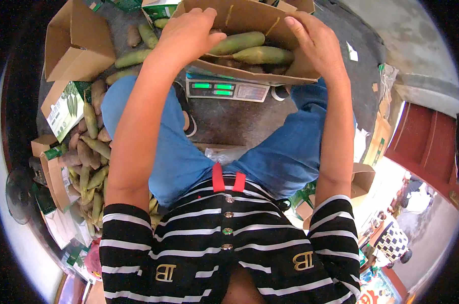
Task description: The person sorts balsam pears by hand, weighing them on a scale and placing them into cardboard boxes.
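Observation:
A cardboard box point(255, 75) holds long green radishes point(262, 54) and some darker roots beneath them. It sits on or just over a digital scale point(250, 92) with lit green displays, between my knees. My left hand point(191, 35) grips the box's left side, thumb pointing inward over the opening. At the right, my right hand point(315, 40) is curled over the top edge, its thumb on the near face of the far flap. The fingertips of my right hand are hidden behind the cardboard.
Left of me, a large pile of radishes and brown roots point(87, 152) covers the floor. An open cardboard box point(80, 43) stands at the upper left, above a printed white-and-green carton point(65, 109). More cartons point(362, 182) lie to the right, near a red door point(424, 147).

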Motion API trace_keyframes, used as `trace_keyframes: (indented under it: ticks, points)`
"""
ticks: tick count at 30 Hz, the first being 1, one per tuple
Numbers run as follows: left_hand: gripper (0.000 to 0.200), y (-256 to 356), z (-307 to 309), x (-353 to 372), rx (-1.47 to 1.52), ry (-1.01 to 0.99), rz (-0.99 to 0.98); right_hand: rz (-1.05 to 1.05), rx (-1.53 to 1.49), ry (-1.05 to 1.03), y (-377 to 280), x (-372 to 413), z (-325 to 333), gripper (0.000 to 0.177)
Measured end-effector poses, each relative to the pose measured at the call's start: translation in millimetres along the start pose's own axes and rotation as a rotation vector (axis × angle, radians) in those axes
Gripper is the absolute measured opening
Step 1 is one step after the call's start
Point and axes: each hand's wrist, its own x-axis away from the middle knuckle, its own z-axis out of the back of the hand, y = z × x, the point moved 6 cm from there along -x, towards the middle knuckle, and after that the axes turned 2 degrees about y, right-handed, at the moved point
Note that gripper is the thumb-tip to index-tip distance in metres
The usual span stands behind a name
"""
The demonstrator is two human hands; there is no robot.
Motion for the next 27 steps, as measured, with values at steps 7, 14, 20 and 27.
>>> trace_keyframes:
  ticks: [7, 14, 20, 27]
  points:
    - [0.043, 4.2, -2.7, -0.6, 0.027, 0.000, -0.035, 0.053, 0.110, -0.025, -5.6, 1.6, -9.7, 0.042]
    - [0.032, 9.0, -4.3, 0.1, 0.055, 0.081, -0.112, 0.008, 0.090, -0.189, -6.9, 1.5, -14.2, 0.043]
    - [0.042, 3.5, -5.1, -0.3, 0.067, 0.026, -0.084, 0.010, -0.009, -0.075, 6.5, 5.7, 8.7, 0.033]
    - [0.042, -11.5, 9.8, -6.0, 0.058, 0.104, 0.002, -0.249, 0.167, -0.073, 85.1, 27.7, 47.6, 0.045]
